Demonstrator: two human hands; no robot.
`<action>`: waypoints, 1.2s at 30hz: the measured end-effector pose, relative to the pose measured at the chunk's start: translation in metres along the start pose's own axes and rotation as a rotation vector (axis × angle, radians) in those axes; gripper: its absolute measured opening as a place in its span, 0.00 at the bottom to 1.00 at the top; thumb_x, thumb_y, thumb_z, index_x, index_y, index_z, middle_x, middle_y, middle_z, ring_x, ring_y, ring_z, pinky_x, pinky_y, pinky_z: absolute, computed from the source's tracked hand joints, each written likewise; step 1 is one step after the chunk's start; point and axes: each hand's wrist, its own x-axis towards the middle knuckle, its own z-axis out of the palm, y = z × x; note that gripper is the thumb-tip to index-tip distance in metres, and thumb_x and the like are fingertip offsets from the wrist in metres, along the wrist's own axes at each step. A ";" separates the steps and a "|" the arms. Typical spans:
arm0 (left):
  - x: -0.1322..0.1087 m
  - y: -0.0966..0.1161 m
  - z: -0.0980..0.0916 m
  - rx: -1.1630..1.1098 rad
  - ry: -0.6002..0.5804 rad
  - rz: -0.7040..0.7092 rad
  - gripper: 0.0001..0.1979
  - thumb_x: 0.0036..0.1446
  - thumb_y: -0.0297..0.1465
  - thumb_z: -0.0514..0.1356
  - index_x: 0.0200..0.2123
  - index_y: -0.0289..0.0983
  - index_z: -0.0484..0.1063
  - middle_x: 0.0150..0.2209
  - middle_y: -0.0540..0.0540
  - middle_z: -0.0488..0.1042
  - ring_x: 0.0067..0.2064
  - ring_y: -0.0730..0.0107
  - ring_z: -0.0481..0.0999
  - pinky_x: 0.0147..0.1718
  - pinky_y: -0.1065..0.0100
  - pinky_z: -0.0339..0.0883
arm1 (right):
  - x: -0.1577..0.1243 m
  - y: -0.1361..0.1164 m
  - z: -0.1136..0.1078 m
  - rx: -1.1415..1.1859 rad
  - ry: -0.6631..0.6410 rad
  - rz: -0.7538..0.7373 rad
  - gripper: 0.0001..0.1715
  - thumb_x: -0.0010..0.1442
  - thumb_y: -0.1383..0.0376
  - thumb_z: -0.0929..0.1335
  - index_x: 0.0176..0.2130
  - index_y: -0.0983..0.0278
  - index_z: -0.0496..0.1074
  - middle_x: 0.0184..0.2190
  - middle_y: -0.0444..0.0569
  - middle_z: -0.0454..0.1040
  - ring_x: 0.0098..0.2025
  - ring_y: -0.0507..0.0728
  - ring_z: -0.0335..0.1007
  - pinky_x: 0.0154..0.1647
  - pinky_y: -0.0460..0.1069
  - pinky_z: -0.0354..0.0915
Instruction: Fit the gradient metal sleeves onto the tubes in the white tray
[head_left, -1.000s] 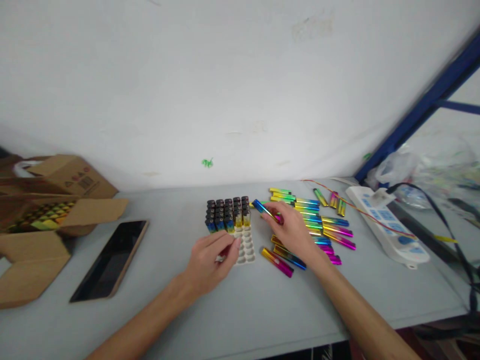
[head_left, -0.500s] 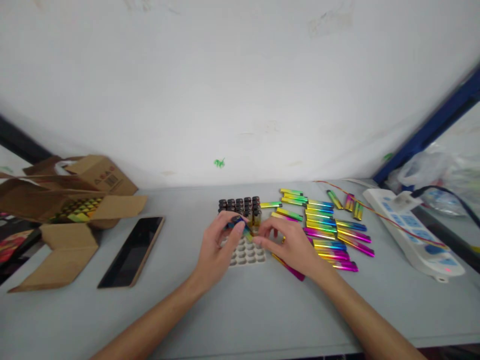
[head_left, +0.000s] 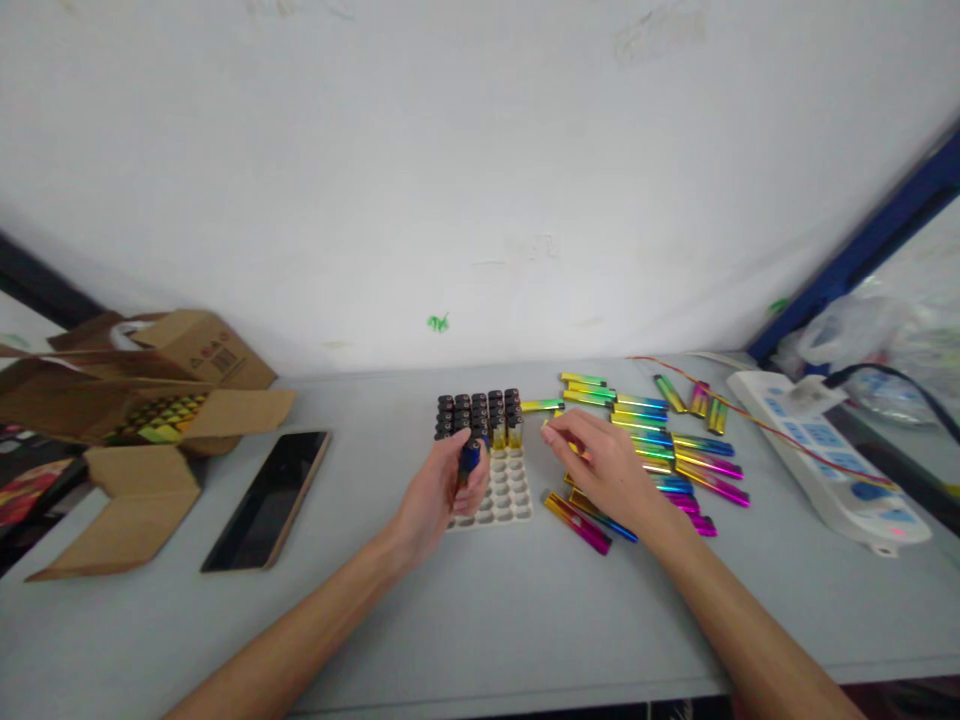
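My left hand (head_left: 442, 480) is closed around a lighter (head_left: 470, 456) with a dark blue, shiny end, held over the left side of a pale tray (head_left: 510, 495) with round holes. Rows of black-topped lighters (head_left: 472, 405) stand upright in the tray's far half, and two at the near right show clear yellowish bodies. My right hand (head_left: 600, 455) is to the right of the tray, over the loose lighters, with fingers curled and thumb and index finger close together. Whatever is between those fingertips is too small to make out. Shiny multicoloured lighters (head_left: 641, 425) lie scattered beneath and beyond it.
A dark phone (head_left: 266, 500) lies on the left, beside an open cardboard box (head_left: 247, 415) holding more lighters. On the right are a white power strip (head_left: 825, 460), a thin red-yellow cord and plastic bags (head_left: 862, 330). A white wall (head_left: 480, 200) rises behind the table.
My hands have moved apart. The left one has turned, bringing the lighter's blue end toward me; the right one has shifted right from the tray to the loose lighters.
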 end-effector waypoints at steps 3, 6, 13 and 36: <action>0.002 -0.001 -0.005 -0.013 0.023 -0.036 0.25 0.63 0.49 0.53 0.21 0.39 0.55 0.19 0.58 0.46 0.20 0.79 0.42 0.19 0.74 0.41 | -0.001 0.001 0.002 0.003 -0.009 -0.003 0.13 0.76 0.61 0.62 0.41 0.60 0.72 0.36 0.48 0.76 0.37 0.57 0.73 0.40 0.51 0.68; 0.004 -0.003 -0.006 0.020 0.062 -0.037 0.22 0.63 0.46 0.52 0.22 0.39 0.56 0.19 0.58 0.45 0.20 0.78 0.40 0.18 0.75 0.39 | -0.001 0.002 0.003 0.007 -0.011 0.001 0.13 0.76 0.60 0.62 0.41 0.60 0.72 0.36 0.49 0.76 0.37 0.57 0.73 0.39 0.51 0.68; 0.003 -0.001 -0.001 0.038 0.112 -0.041 0.23 0.65 0.48 0.53 0.25 0.38 0.58 0.21 0.58 0.48 0.21 0.79 0.43 0.19 0.76 0.43 | 0.000 0.001 0.002 -0.009 -0.021 0.003 0.13 0.76 0.61 0.62 0.42 0.61 0.73 0.36 0.48 0.76 0.37 0.57 0.73 0.42 0.51 0.68; 0.015 0.045 -0.002 1.195 0.097 0.762 0.07 0.60 0.36 0.69 0.40 0.39 0.80 0.38 0.45 0.82 0.40 0.63 0.78 0.43 0.63 0.71 | -0.014 -0.034 0.021 -0.243 -0.428 -0.319 0.19 0.66 0.51 0.73 0.48 0.62 0.77 0.50 0.53 0.75 0.54 0.64 0.71 0.58 0.60 0.69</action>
